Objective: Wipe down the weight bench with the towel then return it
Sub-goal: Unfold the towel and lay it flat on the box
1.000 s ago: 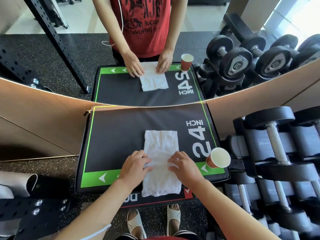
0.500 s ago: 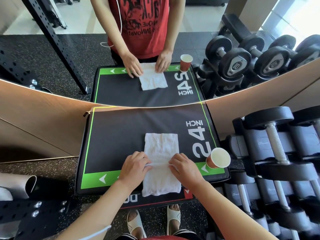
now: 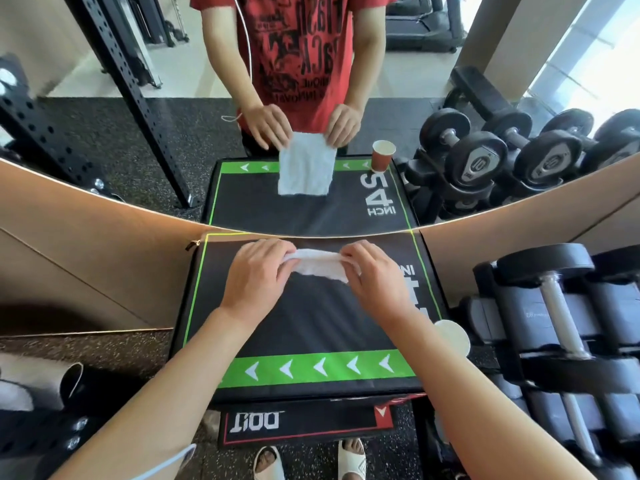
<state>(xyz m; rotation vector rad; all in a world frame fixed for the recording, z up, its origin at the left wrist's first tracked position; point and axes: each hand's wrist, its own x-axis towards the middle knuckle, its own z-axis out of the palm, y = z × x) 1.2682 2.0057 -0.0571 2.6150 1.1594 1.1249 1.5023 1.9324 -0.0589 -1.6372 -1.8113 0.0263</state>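
I see both hands out over the far half of the black bench pad [image 3: 311, 317], close to the mirror [image 3: 104, 216] that rises behind it. The left hand [image 3: 258, 271] and the right hand [image 3: 375, 277] each pinch one end of the white towel [image 3: 320, 264], fingers curled round the cloth, which is stretched between them as a narrow bunched strip. I cannot tell whether the towel hangs just above the pad or brushes it; its lower part is foreshortened from my angle and both ends vanish under the fingers. The mirror shows it hanging as a flat sheet from the two hands. The right forearm covers most of the white lettering on the pad and all but the rim of the paper cup [image 3: 453, 336] at the pad's right edge. Right of the pad, the dumbbells [image 3: 554, 299] on their rack are cut off by the frame. Sandalled toes [image 3: 351, 457] peep out below the pad's near edge.
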